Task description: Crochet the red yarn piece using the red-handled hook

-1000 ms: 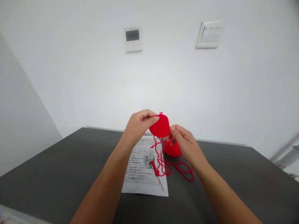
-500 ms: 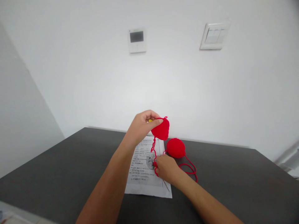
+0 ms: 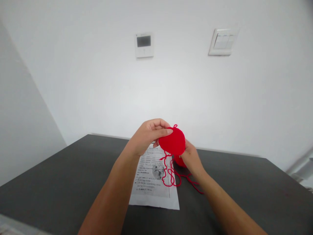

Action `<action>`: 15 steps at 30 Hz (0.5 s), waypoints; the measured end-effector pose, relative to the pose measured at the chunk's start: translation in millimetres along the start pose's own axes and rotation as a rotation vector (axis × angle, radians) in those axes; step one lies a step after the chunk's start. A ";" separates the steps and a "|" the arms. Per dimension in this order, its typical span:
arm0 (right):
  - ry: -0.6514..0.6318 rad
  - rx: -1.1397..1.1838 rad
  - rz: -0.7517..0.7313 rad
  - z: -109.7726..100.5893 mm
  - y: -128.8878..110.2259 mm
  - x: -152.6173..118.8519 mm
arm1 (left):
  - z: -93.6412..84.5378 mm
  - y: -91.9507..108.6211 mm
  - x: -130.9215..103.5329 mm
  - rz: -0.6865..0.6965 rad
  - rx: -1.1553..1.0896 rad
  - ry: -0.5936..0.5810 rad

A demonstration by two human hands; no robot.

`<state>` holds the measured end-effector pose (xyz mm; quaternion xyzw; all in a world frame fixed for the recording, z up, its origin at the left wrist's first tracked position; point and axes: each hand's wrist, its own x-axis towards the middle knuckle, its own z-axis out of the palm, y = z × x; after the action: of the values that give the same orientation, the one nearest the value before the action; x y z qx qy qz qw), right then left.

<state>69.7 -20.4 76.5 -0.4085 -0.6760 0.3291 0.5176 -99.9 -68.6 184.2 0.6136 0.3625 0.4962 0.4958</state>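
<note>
My left hand [image 3: 153,133] is closed on the upper left edge of a round, flat red crochet piece [image 3: 173,142], thumb in front and fingers behind. A small loop of yarn sticks up from the piece's top edge. At its right edge, my right hand [image 3: 192,158] grips it too, its fingertips partly hidden behind. Loose red yarn [image 3: 171,178] dangles below the piece and lies in curls over the paper and table. Partly covered by the piece and my right hand, a red yarn ball [image 3: 179,161] sits on the table.
A printed sheet [image 3: 151,197] with a round picture lies on the dark table [image 3: 102,182] beneath my hands. Behind the table rises a white wall, bearing a small panel with a screen [image 3: 144,45] and a light switch [image 3: 222,41].
My right hand has risen from the paper to the crochet piece's right edge. The piece now faces me flatter and rounder. The thin stick near my right hand is out of sight.
</note>
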 end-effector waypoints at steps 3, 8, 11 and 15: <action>0.266 0.398 0.009 -23.0 -16.1 7.4 | -0.6 -2.3 2.2 0.022 0.054 0.051; 0.371 0.626 -0.037 -48.2 -44.8 7.9 | 1.0 -7.6 7.0 0.019 0.189 0.114; 0.365 0.640 -0.089 -51.3 -59.6 2.8 | 2.8 -9.8 8.1 0.027 0.216 0.102; 0.337 0.642 -0.097 -49.1 -72.4 -4.8 | 4.5 -11.2 8.0 0.046 0.241 0.105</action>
<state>102.5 -56.1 149.5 -0.2413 -0.4619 0.4275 0.7387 -93.1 -59.5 175.3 0.6501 0.4307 0.4917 0.3875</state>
